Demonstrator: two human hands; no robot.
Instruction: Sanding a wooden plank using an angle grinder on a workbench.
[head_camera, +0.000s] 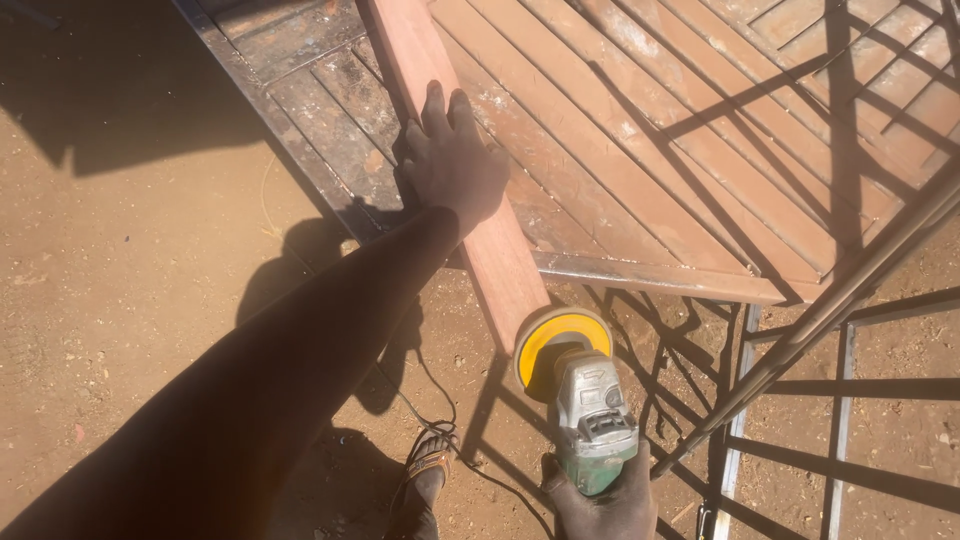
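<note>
- The wooden plank (470, 190) is pinned under the left hand (452, 160), which lies flat and open on it, fingers spread toward the far end.
- The angle grinder (590, 415) is gripped by the right hand (600, 500), closed around the rear of its green and grey body; its yellow sanding disc (560, 345) is pressed against the plank's near end, just beyond that hand.
- The plank is reddish, smooth-faced, long and narrow, laid slantwise over the slatted metal frame (650, 150) under the left palm, its near end overhanging.
- A kick of the disc could likely be caused by the unsupported overhang flexing.
- The power cord (440, 400) trails by the sandalled foot (425, 475), below the left forearm; snagging is judged possible.
</note>
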